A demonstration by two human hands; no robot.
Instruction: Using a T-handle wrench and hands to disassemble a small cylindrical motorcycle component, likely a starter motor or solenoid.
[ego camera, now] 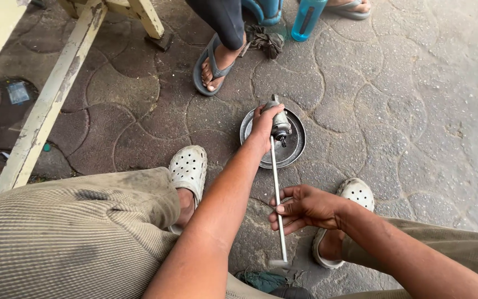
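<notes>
Left hand: left hand point(264, 123) reaches forward, fingers wrapped round the small grey metal motor part point(278, 120), holding it over the round metal dish point(296, 145)
Right hand: right hand point(304, 207) lies beside the long thin metal rod point(276, 194), fingers loosely curled and touching its shaft, not clenched round it
Rod: runs from the motor part back toward the person, its near end by the ground between the feet
Dish: sits on the patterned paving point(394, 111), between the two white perforated clogs point(188, 169)
Nearby: another person's foot in a grey sandal point(212, 63), a blue bottle point(307, 19), a dark rag point(264, 40), a pale wooden frame point(51, 99) at left
</notes>
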